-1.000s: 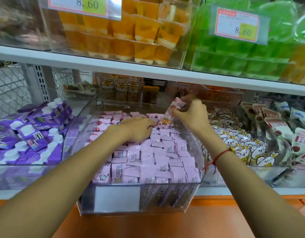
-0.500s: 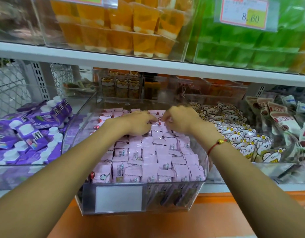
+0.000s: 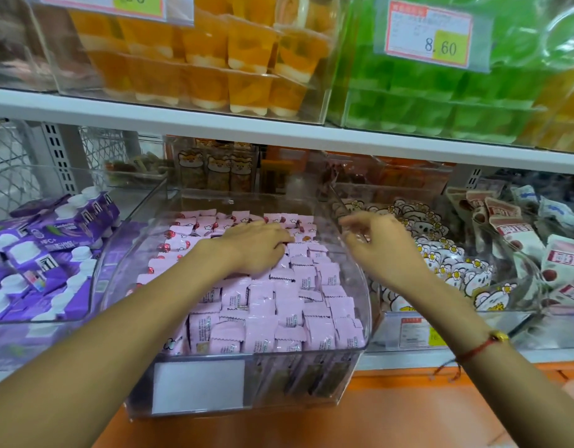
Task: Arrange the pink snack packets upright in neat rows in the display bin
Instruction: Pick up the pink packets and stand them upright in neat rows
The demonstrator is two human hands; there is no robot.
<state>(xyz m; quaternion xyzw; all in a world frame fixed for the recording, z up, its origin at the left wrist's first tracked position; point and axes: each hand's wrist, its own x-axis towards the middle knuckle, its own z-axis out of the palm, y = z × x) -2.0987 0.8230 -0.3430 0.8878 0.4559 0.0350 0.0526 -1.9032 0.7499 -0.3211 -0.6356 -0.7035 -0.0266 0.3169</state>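
Pink packets (image 3: 279,305) in upright rows, filling the clear bin (image 3: 247,383) on the middle shelf. Left hand (image 3: 256,247) palm-down on the rear packets, fingers loosely bent, clasping nothing visible. Right hand (image 3: 379,247) above the bin's right wall, fingers relaxed and apart, empty. Purple cartons (image 3: 43,247) left of the bin.

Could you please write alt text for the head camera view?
A person's left hand rests on upright pink snack packets in a clear plastic display bin, while the right hand hovers empty above the bin's right wall.
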